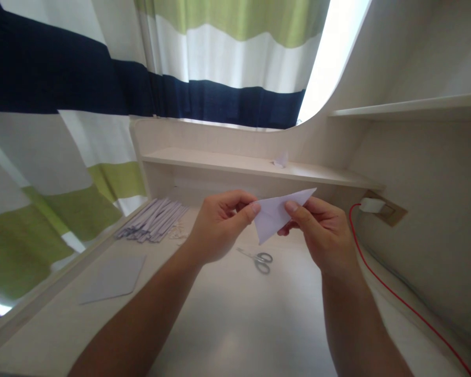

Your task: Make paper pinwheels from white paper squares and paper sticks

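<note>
A folded piece of white paper [272, 215], triangular in outline, is held up above the desk between both hands. My left hand [223, 222] pinches its left corner between thumb and fingers. On the right side, my right hand [324, 230] grips the paper, thumb flat on the front face and fingers behind. One point of the triangle hangs downward and another sticks out to the upper right. Below the paper, a pair of scissors [261, 261] with grey handles lies on the desk.
A bundle of folded paper strips [153, 220] lies at the desk's back left, beside some pale bands [177, 230]. Nearer is a flat paper sheet [113, 278]. A small folded paper [280, 160] stands on the shelf [220, 161]. A red cable [392, 290] runs from a white plug [371, 204].
</note>
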A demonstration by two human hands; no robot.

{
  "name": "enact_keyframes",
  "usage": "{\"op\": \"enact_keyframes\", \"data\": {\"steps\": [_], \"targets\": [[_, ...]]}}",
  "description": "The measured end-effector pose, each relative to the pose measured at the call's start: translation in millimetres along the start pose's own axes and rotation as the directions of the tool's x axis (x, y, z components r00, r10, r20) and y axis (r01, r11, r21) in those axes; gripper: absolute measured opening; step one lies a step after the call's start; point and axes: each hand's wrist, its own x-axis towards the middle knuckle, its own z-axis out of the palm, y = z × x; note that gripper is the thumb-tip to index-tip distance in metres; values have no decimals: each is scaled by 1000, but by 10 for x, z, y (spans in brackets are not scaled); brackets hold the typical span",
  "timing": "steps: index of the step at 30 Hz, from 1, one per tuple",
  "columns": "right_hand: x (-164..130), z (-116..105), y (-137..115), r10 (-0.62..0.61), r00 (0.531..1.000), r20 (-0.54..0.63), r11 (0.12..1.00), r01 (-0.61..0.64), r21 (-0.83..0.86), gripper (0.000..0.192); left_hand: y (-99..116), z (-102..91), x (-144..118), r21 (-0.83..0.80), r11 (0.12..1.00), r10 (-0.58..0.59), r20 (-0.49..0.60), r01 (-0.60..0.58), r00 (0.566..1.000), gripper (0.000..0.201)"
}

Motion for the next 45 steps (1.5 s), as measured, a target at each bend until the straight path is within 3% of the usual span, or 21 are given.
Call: {"op": "enact_keyframes", "data": {"steps": [8, 27, 34, 41, 45], "targets": [[3, -4, 39, -8, 998, -68, 997, 13, 70, 18, -40, -24, -10, 30, 1000, -2, -13, 2, 1000, 12], [26, -62, 13, -54, 977, -206, 998, 62, 31, 16, -65, -63, -15, 161, 987, -13, -10, 15, 1000, 13], [6, -41, -52, -37, 987, -156, 982, 8, -186, 30, -78, -42, -3, 120, 992, -43, -30, 46, 999, 17], [22, -39, 20, -14, 999, -53, 986, 5, -165, 36, -74, -41, 28, 52, 997, -49, -60, 52, 997, 16], [22, -31, 34, -15, 997, -82, 984, 0, -180, 39, -89, -52, 36, 40, 997, -59, -56, 61, 997, 17]]}}
